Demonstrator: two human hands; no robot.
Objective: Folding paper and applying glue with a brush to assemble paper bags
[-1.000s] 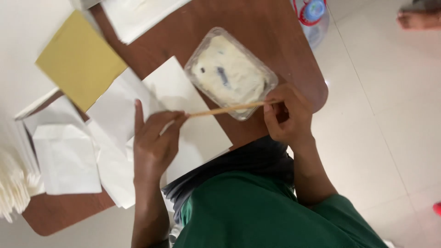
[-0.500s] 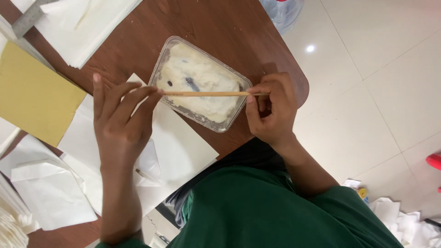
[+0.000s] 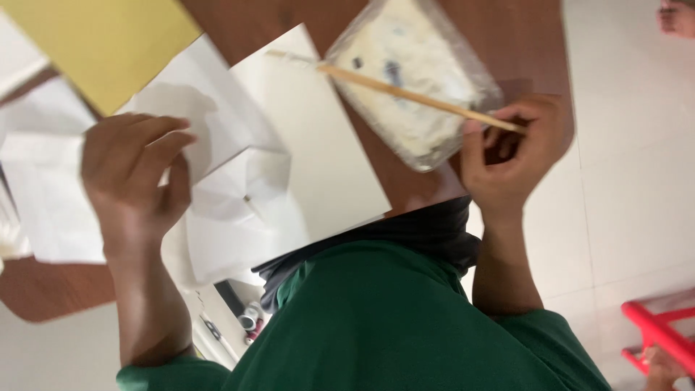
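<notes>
Two hands are at work over a brown desk [image 3: 72, 289] strewn with paper. The right hand [image 3: 510, 156] is closed in a pinch around the end of a thin wooden stick [image 3: 405, 94], which now slants across the clear plastic tray of white paste [image 3: 413, 80] so that its far tip reaches the white paper sheet [image 3: 326, 159] at about ten o'clock from the tray. Half a second ago the stick lay level over the tray with its tip near the left hand; it appears that paste is now being carried onto the paper. The left hand [image 3: 134, 177] has drawn away from the stick and rests with fingers loosely curled on the folded white paper [image 3: 239, 210], gripping nothing visibly. A yellow sheet [image 3: 101, 43] lies at eleven o'clock.
</notes>
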